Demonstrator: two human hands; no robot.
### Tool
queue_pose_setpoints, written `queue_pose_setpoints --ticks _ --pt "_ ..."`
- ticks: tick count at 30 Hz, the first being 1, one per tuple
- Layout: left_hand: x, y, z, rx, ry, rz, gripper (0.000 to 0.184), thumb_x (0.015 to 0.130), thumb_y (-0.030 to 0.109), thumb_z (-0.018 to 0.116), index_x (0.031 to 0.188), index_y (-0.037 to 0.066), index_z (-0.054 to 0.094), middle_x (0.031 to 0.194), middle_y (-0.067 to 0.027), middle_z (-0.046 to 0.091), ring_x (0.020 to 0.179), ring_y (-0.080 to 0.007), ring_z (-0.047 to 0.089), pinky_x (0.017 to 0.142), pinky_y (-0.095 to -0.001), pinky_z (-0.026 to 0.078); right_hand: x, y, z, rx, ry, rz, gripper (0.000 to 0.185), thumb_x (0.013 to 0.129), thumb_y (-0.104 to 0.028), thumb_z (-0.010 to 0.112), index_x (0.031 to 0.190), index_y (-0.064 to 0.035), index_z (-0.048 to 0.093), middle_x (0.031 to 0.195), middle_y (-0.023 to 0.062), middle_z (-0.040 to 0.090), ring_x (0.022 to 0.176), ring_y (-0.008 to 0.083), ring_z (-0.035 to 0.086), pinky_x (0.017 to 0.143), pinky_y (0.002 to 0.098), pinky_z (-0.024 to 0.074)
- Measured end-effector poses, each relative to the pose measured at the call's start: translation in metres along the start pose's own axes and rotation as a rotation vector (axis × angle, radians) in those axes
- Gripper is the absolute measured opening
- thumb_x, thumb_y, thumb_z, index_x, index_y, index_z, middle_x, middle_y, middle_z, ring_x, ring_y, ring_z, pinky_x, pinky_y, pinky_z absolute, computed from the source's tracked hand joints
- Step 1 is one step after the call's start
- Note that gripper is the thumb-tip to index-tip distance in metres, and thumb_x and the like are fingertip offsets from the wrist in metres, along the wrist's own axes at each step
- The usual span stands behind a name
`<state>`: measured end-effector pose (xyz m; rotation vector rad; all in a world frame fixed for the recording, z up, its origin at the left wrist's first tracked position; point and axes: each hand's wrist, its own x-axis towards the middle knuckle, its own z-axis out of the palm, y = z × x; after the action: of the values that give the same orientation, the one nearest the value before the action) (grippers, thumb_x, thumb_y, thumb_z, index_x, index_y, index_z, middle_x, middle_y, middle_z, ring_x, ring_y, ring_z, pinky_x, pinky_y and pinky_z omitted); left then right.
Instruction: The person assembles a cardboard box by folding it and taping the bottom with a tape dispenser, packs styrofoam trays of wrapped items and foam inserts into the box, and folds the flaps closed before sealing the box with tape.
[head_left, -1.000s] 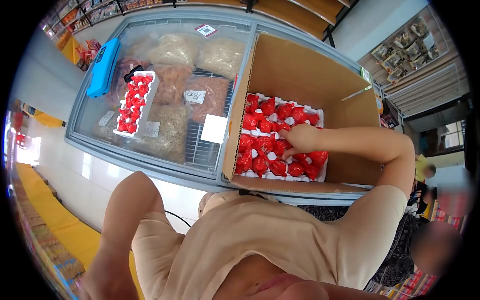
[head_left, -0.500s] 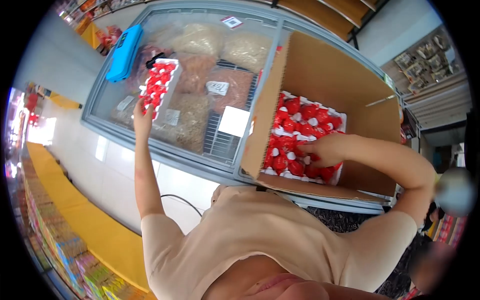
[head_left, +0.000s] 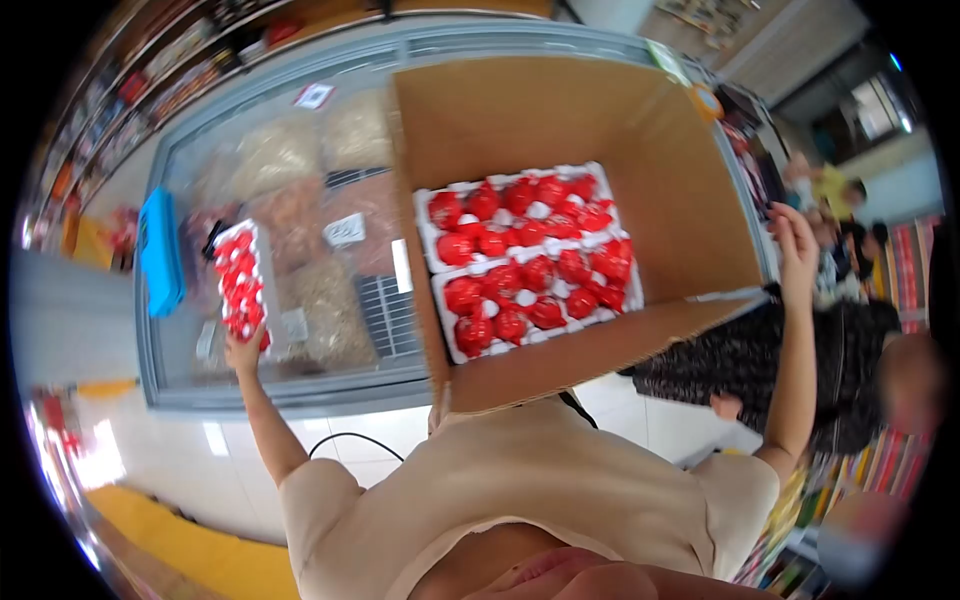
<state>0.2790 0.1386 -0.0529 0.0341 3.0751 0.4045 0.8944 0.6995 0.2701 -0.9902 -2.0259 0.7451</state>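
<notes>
At the near end of a narrow white tray (head_left: 266,280) filled with red-wrapped round items, my left hand (head_left: 245,350) has its fingers closed on the edge. That tray lies on the glass lid of a chest freezer. My right hand (head_left: 795,245) is raised to the right of a large open cardboard box (head_left: 690,230), its fingers apart and nothing in them. Inside the box, white trays (head_left: 530,298) sit side by side, holding several red-wrapped balls (head_left: 538,272) with white bits between them.
A blue case (head_left: 160,250) and a small black object (head_left: 213,238) lie on the freezer (head_left: 290,395), with bagged goods visible under its glass. A person in dark patterned clothing (head_left: 760,360) is close by on the right. Stocked shelves (head_left: 190,60) stand at the back left.
My right hand has come out of the box, away from the red-wrapped balls, and moved right and up. My left hand stays at the narrow tray's end. The camera view has shifted.
</notes>
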Motion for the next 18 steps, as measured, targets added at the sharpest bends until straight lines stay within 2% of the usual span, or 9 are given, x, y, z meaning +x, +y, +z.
queue_pose_setpoints --ticks 2,3,4,5,8,10,13,15,18 --pt "-0.021 0.018 -0.002 0.055 -0.058 0.011 0.106 0.049 0.067 0.066 0.132 0.015 0.026 0.124 -0.0245 0.038 0.114 -0.0395 0.037 0.095 -0.0457 0.031 -0.026 0.062 -0.014 -0.036 0.021 0.083 0.02 0.088 -0.012 0.048 0.102 -0.0016 0.057 0.089 0.0009 0.057 0.074 0.0069 0.05 0.066 0.0191 0.0399" --pt "-0.038 0.037 -0.008 0.097 -0.067 -0.032 0.107 0.049 0.068 0.065 0.133 0.016 0.023 0.125 -0.0259 0.035 0.115 -0.0408 0.035 0.094 -0.0479 0.03 -0.038 0.087 -0.012 0.034 0.019 0.29 0.02 0.087 -0.013 0.05 0.1 -0.0013 0.058 0.086 0.0014 0.058 0.072 0.008 0.051 0.065 0.0199 0.0406" --pt "-0.055 0.052 -0.011 0.14 -0.073 -0.082 0.109 0.049 0.069 0.065 0.134 0.018 0.02 0.126 -0.0273 0.032 0.116 -0.0421 0.033 0.094 -0.0501 0.03 -0.051 0.12 -0.006 -0.084 0.01 0.188 0.019 0.086 -0.012 0.05 0.099 -0.001 0.059 0.082 0.0014 0.059 0.07 0.0079 0.051 0.064 0.0207 0.0418" --pt "-0.052 0.048 0.0 0.141 -0.084 -0.05 0.109 0.049 0.069 0.065 0.134 0.018 0.02 0.126 -0.0273 0.032 0.116 -0.0421 0.033 0.094 -0.0501 0.03 -0.062 0.15 0.0 -0.027 -0.031 0.277 0.02 0.085 -0.012 0.051 0.098 -0.001 0.059 0.082 0.004 0.061 0.07 0.01 0.054 0.065 0.0231 0.0437" --pt "-0.029 0.018 0.028 0.138 -0.039 -0.074 0.107 0.052 0.068 0.064 0.135 0.022 0.016 0.128 -0.0259 0.03 0.119 -0.0424 0.028 0.094 -0.0524 0.028 -0.069 0.189 0.025 -0.26 -0.13 0.236 0.028 0.08 -0.02 0.055 0.102 -0.0014 0.058 0.089 0.0125 0.062 0.074 0.022 0.059 0.071 0.0308 0.0456" --pt "-0.101 0.108 -0.031 0.242 0.214 -0.204 0.081 0.068 0.054 0.061 0.132 0.016 0.027 0.123 -0.0208 0.04 0.115 -0.0374 0.037 0.092 -0.0497 0.032 -0.052 0.216 0.028 -0.42 -0.162 0.279 0.036 0.078 -0.026 0.057 0.105 -0.0024 0.057 0.098 0.0173 0.059 0.078 0.0286 0.059 0.073 0.0349 0.0456" --pt "-0.148 0.108 -0.056 0.153 0.264 -0.074 0.071 0.071 0.049 0.059 0.126 0.013 0.032 0.115 -0.0192 0.043 0.106 -0.0343 0.041 0.084 -0.046 0.035 -0.014 0.279 0.02 -0.422 -0.138 0.381 0.047 0.076 -0.034 0.058 0.112 -0.0049 0.053 0.111 0.0185 0.052 0.09 0.0309 0.056 0.078 0.0378 0.0441" --pt "-0.181 0.093 -0.061 0.083 0.08 0.037 0.064 0.073 0.045 0.058 0.122 0.011 0.035 0.11 -0.0181 0.045 0.1 -0.0323 0.044 0.079 -0.0436 0.037 0.019 0.313 0.014 -0.697 -0.053 0.235 0.053 0.075 -0.04 0.058 0.115 -0.0053 0.05 0.113 0.0179 0.051 0.101 0.0312 0.051 0.084 0.0405 0.041" --pt "-0.234 0.089 -0.057 0.017 -0.29 0.128 0.054 0.076 0.039 0.056 0.116 0.008 0.039 0.103 -0.0164 0.048 0.09 -0.0292 0.048 0.071 -0.0399 0.04 0.071 0.353 0.003 -0.71 -0.04 0.354 0.066 0.073 -0.048 0.058 0.12 -0.0045 0.046 0.119 0.0191 0.047 0.109 0.0327 0.046 0.09 0.0422 0.0364"
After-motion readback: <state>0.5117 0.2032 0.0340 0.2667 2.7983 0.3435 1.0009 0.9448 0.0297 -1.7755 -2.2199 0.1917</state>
